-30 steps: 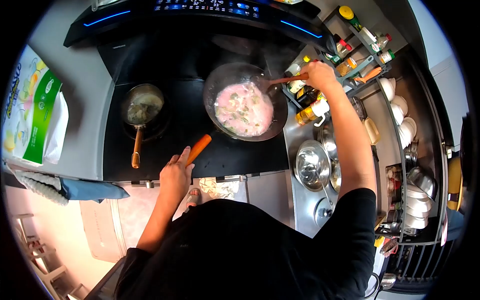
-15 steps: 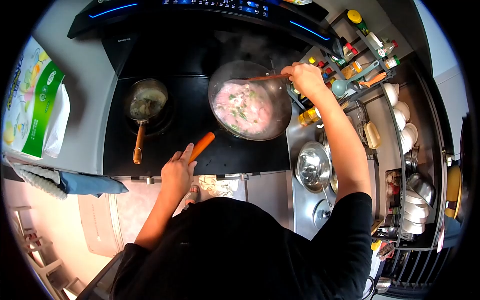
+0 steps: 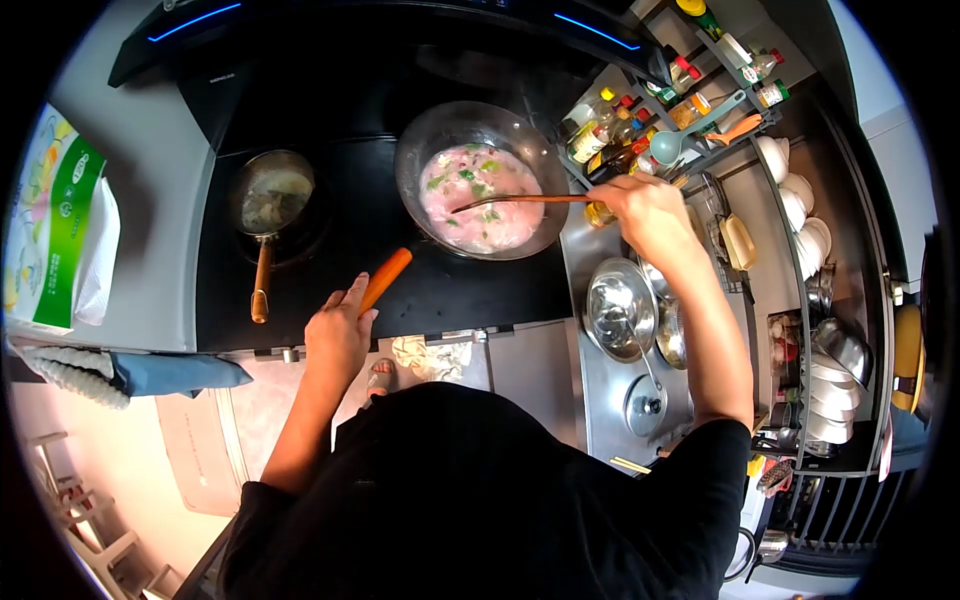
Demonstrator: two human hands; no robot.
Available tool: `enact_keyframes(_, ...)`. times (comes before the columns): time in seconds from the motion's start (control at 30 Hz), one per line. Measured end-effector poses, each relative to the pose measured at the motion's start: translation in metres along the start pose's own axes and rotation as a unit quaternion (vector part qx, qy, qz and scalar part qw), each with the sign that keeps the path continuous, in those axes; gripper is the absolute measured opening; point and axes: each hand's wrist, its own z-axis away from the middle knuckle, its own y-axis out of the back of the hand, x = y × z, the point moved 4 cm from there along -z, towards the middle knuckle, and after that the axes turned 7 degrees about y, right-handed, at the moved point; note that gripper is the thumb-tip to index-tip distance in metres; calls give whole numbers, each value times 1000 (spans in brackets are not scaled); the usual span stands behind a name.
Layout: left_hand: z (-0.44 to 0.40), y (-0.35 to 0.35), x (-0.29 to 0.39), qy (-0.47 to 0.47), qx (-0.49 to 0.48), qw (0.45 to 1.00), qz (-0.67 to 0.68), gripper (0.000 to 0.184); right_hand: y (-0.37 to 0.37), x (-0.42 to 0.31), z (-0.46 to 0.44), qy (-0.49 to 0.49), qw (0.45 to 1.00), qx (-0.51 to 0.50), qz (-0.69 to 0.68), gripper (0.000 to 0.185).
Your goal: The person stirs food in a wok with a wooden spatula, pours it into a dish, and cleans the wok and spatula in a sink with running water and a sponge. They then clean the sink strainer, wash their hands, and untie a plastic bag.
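Head view: the wok [image 3: 480,122] holds pinkish liquid [image 3: 500,228] with green pieces [image 3: 467,175].

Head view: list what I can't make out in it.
All in the head view:
- Wok handle: near end, hidden by the left hand.
- Wooden utensil: shape of its far end, either edge-on or covered by food.
- Range hood: upper part, cut off by the top edge.
- Small pan: contents, too dim to identify.
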Motion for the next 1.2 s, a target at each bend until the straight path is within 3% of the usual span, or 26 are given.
enact_keyframes(0.17,0,-1,-1,-5,5,1000,1,58,50,-13,31,-37,998,-50,23,32)
enact_keyframes(0.3,-1,2,3,15,-22,1000,6,59,29,-16,41,-35,995,-87,16,32)
enact_keyframes(0.43,-1,2,3,11,-16,1000,9,59,-10,-28,30,-23,998,-44,45,24)
enact_keyframes(0.67,1,2,2,12,-7,1000,9,59,-49,-32,5,-48,995,52,67,25)
enact_keyframes(0.83,-1,1,1,12,-16,1000,1,60,-48,-8,4,-144,989,3,33,34)
enact_keyframes(0.97,0,1,2,9,-8,1000,2,60,-29,20,17,-260,958,-7,-122,28)
enact_keyframes(1.07,0,1,1,8,-6,1000,5,60,-36,27,28,-304,942,-22,-140,28)
enact_keyframes(1.1,0,1,1,9,-6,1000,6,60,-49,29,34,-295,946,15,-136,30)
enact_keyframes(1.2,0,1,1,4,-10,1000,5,60,-71,15,44,-289,956,30,-46,31)
